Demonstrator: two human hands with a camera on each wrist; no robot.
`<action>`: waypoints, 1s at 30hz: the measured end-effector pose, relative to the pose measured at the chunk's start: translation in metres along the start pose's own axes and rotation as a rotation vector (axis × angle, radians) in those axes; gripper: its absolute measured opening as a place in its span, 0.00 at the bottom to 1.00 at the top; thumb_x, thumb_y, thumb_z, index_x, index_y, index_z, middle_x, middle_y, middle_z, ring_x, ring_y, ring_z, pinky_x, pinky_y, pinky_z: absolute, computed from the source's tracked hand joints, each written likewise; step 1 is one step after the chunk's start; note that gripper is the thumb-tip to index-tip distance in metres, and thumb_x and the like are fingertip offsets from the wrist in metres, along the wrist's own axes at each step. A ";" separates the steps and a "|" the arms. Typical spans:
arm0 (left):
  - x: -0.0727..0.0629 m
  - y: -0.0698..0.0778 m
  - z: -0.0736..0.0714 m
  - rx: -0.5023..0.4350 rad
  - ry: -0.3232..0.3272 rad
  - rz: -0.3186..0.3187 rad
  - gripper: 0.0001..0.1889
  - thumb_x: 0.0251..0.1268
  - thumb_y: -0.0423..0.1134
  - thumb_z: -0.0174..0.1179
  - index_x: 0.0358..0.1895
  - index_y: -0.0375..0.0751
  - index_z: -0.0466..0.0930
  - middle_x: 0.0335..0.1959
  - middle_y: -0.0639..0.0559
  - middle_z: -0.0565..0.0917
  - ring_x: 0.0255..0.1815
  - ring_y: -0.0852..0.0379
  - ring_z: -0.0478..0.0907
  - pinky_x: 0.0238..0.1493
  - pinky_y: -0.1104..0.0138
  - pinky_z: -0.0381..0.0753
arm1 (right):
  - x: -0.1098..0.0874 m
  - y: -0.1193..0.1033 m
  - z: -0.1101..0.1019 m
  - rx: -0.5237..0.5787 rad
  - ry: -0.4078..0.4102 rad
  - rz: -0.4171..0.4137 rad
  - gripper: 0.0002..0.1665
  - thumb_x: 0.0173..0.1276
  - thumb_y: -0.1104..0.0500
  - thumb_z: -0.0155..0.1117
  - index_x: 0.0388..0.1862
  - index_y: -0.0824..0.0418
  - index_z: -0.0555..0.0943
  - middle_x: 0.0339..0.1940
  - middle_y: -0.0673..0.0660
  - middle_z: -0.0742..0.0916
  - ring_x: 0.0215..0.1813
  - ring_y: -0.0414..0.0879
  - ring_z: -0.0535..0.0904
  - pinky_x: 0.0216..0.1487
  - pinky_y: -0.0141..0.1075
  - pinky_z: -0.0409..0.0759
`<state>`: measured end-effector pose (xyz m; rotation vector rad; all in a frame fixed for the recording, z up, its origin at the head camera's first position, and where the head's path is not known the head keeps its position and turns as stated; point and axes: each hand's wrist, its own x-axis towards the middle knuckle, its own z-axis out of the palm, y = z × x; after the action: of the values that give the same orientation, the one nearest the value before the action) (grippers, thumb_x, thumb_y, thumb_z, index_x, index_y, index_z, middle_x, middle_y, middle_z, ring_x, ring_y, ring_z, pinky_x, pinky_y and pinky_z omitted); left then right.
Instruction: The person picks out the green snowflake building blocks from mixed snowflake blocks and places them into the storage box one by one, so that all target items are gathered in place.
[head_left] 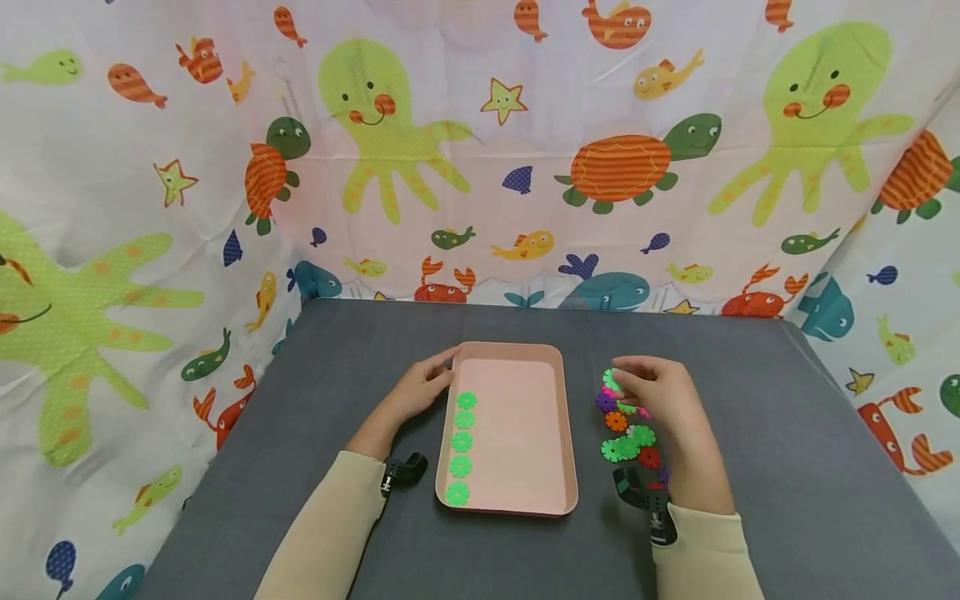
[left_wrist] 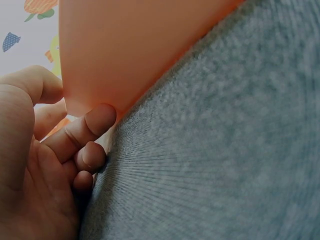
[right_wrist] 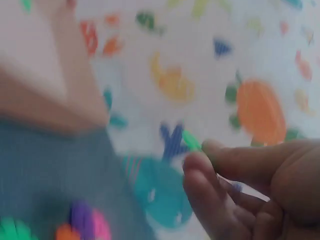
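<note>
Overhead, the head view showed a pink tray [head_left: 517, 433] lying on a grey tabletop [head_left: 787, 467], with five green snowflake discs [head_left: 462, 446] set in a single column along the tray's left inner side. The left hand [head_left: 420, 392] rested against the tray's upper left rim, its fingers loosely curled and touching the rim's outer edge. The right hand [head_left: 660, 396] hovered over a loose pile of coloured discs [head_left: 626, 433] lying just to the right of the tray, on the tabletop; a green disc [head_left: 612, 380] sat at its fingertips, at the far end of the pile. Purple, orange, red and green pieces lay beside and under the palm. A fabric backdrop [head_left: 480, 150] printed with sea animals enclosed the table on three sides.

In the left wrist view, the fingers [left_wrist: 95, 122] of the left hand [left_wrist: 40, 165] were bent and held close together, the fingertips pressed against the tray's outer wall [left_wrist: 130, 55] where it met the grey tabletop [left_wrist: 225, 160].

In the right wrist view, which was blurred, the thumb and a fingertip [right_wrist: 200, 165] of the right hand [right_wrist: 250, 190] pinched a small green disc [right_wrist: 191, 140], held above the tabletop. Other coloured discs [right_wrist: 80, 225] showed at the lower left, and the tray's edge [right_wrist: 65, 105] lay at the upper left.
</note>
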<state>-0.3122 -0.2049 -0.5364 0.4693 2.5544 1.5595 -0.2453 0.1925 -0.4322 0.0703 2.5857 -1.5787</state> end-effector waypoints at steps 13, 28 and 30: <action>-0.001 0.000 0.000 0.016 -0.004 -0.006 0.28 0.80 0.41 0.54 0.79 0.54 0.65 0.23 0.50 0.76 0.23 0.55 0.69 0.30 0.63 0.68 | -0.017 -0.039 0.097 -0.061 -0.581 -0.237 0.16 0.60 0.69 0.76 0.48 0.66 0.87 0.30 0.56 0.85 0.33 0.48 0.85 0.40 0.41 0.85; -0.001 0.003 0.000 -0.007 0.014 -0.002 0.27 0.80 0.38 0.53 0.79 0.54 0.67 0.23 0.49 0.75 0.22 0.55 0.67 0.30 0.63 0.67 | -0.031 -0.030 0.154 -0.368 -0.747 -0.271 0.14 0.52 0.68 0.83 0.34 0.58 0.86 0.22 0.50 0.83 0.23 0.40 0.75 0.26 0.33 0.74; -0.001 0.003 -0.001 -0.005 0.012 -0.005 0.27 0.80 0.39 0.53 0.79 0.55 0.67 0.24 0.49 0.75 0.23 0.55 0.68 0.30 0.63 0.67 | -0.032 -0.031 0.154 -0.383 -0.745 -0.273 0.14 0.52 0.67 0.83 0.34 0.57 0.86 0.22 0.50 0.82 0.24 0.40 0.76 0.26 0.34 0.74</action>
<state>-0.3105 -0.2045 -0.5336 0.4543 2.5575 1.5717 -0.2058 0.0420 -0.4710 -0.7710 2.2644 -0.8745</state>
